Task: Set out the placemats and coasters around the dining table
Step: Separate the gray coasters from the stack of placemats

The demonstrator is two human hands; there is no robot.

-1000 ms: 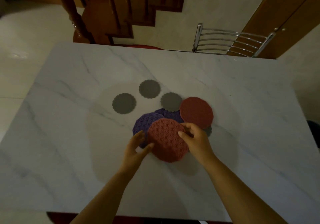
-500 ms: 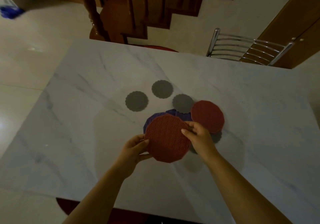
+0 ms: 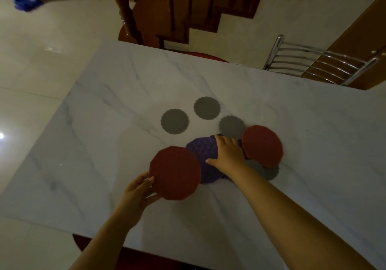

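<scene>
Head view: left hand (image 3: 135, 196) pinches a red placemat (image 3: 175, 172) by its near edge; right hand (image 3: 228, 154) lies spread on purple placemats (image 3: 203, 150). Beyond its fingers sit three grey coasters (image 3: 175, 121); another red mat (image 3: 262, 145) to its right overlaps more coasters.

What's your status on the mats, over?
Left hand pinching red placemat by its near edge. Right hand flat on purple placemat. Three gray coasters laid out beyond; nothing blocking.

Glossy marble-look table (image 3: 292, 123), embossed matt placemats (image 3: 175, 172), chromed metal chair (image 3: 313, 65).
</scene>
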